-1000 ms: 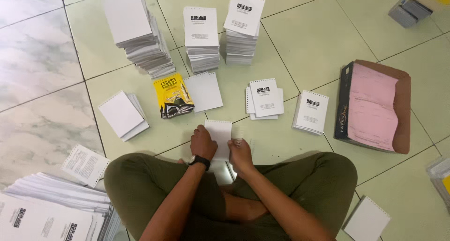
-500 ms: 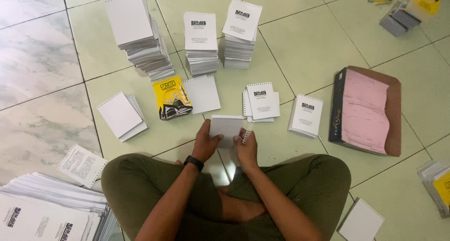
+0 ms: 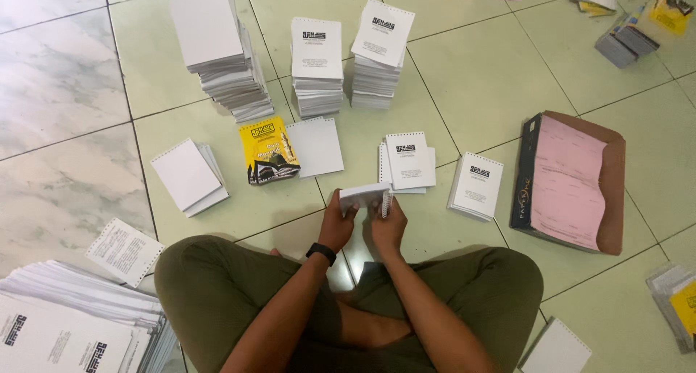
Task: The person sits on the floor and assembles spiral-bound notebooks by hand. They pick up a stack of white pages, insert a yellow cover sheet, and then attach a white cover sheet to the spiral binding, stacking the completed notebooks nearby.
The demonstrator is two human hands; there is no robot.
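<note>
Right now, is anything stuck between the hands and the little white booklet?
No. The left hand and right hand both grip the small white booklet directly, above the tiled floor; nothing visible lies between them.

We're down on a tiled floor (image 3: 65, 90), pale green and marbled squares with dark grout lines, and it looks like a small print or binding job run in a home or back room. No bench: a person sits cross-legged among tall stacks of punched white sheets (image 3: 217, 61) at the far side, loose piles (image 3: 65, 322) near left, yellow covers (image 3: 268, 150) in the middle, and an open box of pink paper (image 3: 573, 181) at right.
</note>
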